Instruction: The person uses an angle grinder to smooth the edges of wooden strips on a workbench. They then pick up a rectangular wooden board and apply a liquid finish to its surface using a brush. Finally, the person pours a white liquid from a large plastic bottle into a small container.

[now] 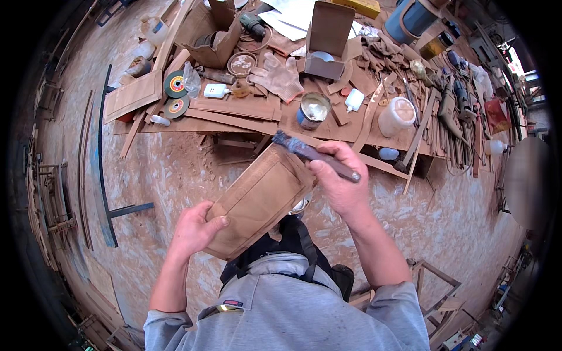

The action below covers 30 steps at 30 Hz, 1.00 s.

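My left hand (199, 228) is closed on the lower-left end of a rectangular wooden panel (252, 205) with a grooved inner rectangle, held tilted in front of me. My right hand (342, 181) grips a dark, blue-smudged brush-like tool (313, 155), thumb across its handle. The tool's far end lies at the panel's upper corner; whether it touches the wood is hard to tell. Just beyond, on the bench, stands an open metal can (313, 114) of pale contents.
The cluttered workbench (234, 126) holds boards, cardboard boxes (325, 58), gloves (275, 79), grinding discs (175, 83), a white tub (397, 117) and power tools (453, 117). A blue metal frame (108, 216) is at the left, a wooden frame (436, 278) at the lower right.
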### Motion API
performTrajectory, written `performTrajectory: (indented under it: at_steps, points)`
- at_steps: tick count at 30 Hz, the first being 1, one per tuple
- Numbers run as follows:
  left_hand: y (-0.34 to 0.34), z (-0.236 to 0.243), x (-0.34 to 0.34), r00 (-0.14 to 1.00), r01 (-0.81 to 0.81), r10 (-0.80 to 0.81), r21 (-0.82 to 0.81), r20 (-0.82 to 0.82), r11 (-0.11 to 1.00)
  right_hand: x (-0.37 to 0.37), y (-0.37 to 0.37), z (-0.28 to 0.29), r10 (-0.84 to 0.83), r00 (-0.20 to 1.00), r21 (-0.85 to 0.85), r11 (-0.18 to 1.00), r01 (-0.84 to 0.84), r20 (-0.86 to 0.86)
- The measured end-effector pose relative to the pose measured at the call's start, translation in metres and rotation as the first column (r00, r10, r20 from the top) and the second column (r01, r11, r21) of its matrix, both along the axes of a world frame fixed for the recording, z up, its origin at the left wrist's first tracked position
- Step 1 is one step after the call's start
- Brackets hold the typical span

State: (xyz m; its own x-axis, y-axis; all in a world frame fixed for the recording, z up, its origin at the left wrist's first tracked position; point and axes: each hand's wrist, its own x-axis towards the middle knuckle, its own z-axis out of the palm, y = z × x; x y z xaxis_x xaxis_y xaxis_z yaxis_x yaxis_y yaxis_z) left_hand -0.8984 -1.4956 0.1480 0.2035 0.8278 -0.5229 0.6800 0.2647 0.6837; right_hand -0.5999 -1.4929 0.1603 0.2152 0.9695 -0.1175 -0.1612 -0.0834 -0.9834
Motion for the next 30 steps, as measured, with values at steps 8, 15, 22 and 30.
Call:
performTrajectory:
  at_steps: [8, 15, 22, 30]
  points:
    - [0.001, 0.003, 0.001, 1.0, 0.003, -0.003, -0.025, 0.018, 1.0, 0.006, -0.003, -0.015, -0.004, 0.986, 0.042, 0.999, -0.003, 0.165]
    - [0.0, -0.006, -0.004, 0.984, -0.062, 0.075, -0.084, 0.159, 0.995, 0.011, 0.002, -0.018, 0.036, 0.903, 0.189, 0.974, -0.128, 0.428]
    - [0.003, 0.005, -0.003, 0.98, -0.062, 0.09, -0.158, 0.18, 0.985, 0.013, 0.003, -0.017, 0.095, 0.871, 0.254, 0.936, -0.243, 0.481]
    - [0.002, 0.001, -0.013, 0.961, -0.078, 0.121, -0.175, 0.25, 0.981, 0.011, 0.006, -0.007, 0.101, 0.869, 0.245, 0.938, -0.246, 0.485]
